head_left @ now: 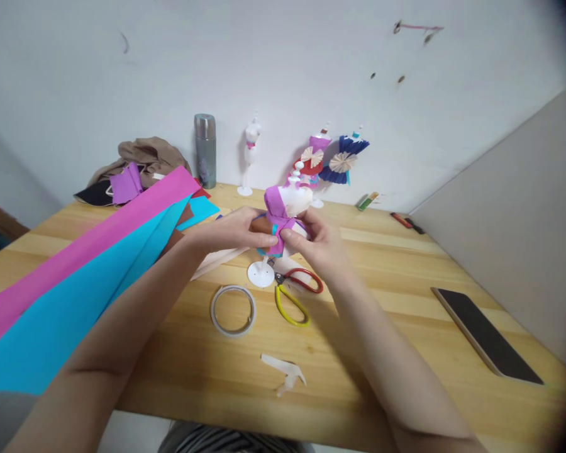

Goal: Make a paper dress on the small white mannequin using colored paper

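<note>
Between my hands is a small white dress form [296, 200] on a round white base [261, 274], tilted a little. Purple paper [274, 202] crosses its chest, with brown and turquoise paper around the waist. My left hand [243, 229] grips the form's left side, thumb pressed on the paper at the front. From the right, my right hand [318, 242] holds the waist, its thumb on the purple paper close to my left thumb. The fingers behind the form are partly hidden. Scissors [291, 304] with one red and one yellow handle lie just below.
A tape roll [233, 311] and paper scraps [285, 368] lie in front. Long pink and turquoise sheets [75, 296] cover the left. Behind stand a flask [205, 151], a bare dress form [251, 141] and two dressed ones, including a navy one [346, 160]. A phone [488, 333] lies right.
</note>
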`<state>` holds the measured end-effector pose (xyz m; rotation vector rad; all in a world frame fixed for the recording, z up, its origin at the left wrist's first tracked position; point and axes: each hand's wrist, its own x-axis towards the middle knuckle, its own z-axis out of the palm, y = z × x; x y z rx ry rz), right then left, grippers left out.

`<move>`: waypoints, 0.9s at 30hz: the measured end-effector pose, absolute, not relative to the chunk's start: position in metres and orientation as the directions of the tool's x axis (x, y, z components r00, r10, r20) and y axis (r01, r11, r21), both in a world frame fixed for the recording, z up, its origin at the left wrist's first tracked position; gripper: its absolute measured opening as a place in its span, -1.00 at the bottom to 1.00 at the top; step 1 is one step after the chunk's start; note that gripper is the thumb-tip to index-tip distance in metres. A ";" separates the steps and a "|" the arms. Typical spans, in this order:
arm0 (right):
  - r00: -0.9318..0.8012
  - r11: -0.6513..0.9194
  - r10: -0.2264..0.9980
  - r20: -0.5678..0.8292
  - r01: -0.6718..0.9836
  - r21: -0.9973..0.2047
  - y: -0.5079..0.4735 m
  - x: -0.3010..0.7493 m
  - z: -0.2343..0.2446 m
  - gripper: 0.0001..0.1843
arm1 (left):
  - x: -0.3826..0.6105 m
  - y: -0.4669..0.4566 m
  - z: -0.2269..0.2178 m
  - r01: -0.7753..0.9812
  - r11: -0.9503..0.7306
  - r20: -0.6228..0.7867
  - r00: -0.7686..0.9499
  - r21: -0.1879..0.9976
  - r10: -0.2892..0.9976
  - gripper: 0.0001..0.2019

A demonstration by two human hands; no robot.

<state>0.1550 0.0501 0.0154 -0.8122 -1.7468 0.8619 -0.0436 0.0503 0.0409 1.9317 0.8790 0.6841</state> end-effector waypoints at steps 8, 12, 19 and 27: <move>-0.322 0.464 0.852 0.413 0.099 -0.880 0.051 0.157 0.019 -0.64 | -0.066 0.052 0.054 0.537 -0.336 0.073 0.451 0.774 0.890 -0.51; -0.312 0.461 0.855 0.415 0.088 -0.883 0.049 0.154 0.018 -0.61 | -0.062 0.044 0.064 0.322 -0.338 0.162 0.467 0.885 0.869 -0.64; -0.305 0.440 0.869 0.391 0.111 -0.891 0.046 0.153 0.019 -0.64 | -0.035 0.042 0.051 0.245 -0.341 0.234 0.379 0.908 0.895 -0.72; -0.272 0.299 0.918 0.289 -0.005 -0.954 0.049 0.151 0.007 -0.61 | -0.038 0.043 0.050 0.227 -0.320 0.238 0.327 0.920 0.915 -0.70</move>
